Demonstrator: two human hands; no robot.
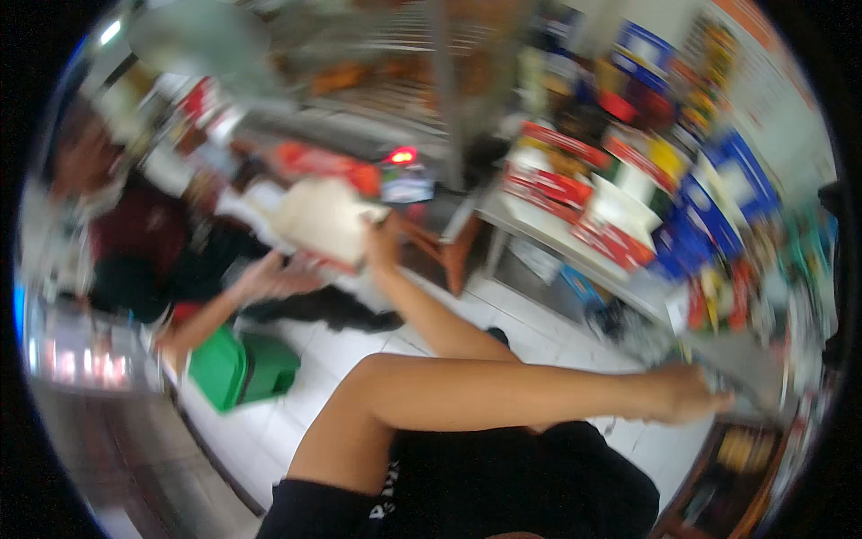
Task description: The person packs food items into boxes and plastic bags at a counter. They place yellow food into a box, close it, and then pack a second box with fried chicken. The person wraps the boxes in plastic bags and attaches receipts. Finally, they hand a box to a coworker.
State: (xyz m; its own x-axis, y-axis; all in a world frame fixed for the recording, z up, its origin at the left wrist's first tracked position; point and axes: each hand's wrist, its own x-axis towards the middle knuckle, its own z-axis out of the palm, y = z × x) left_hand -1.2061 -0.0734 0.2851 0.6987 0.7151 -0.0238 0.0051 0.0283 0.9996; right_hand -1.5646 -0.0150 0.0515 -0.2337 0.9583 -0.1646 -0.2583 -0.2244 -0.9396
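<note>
The picture is blurred by motion. My right hand (381,236) grips the edge of a white and red cardboard box (326,219), ahead and to the left. Another person's hand (286,276) is just below that box; whether it touches the box I cannot tell. My left arm crosses over my right arm in front of my body. Far to the right, my left hand (687,394) reaches beside a grey surface (734,357). Its fingers point right, too blurred to show whether they hold something.
A person (141,229) stands at the left, beside a green bin (246,370). On a metal table (579,249) are red and white boxes (549,175) and blue boxes (700,215). A rack cabinet (404,67) stands behind; a metal counter (128,445) runs at lower left.
</note>
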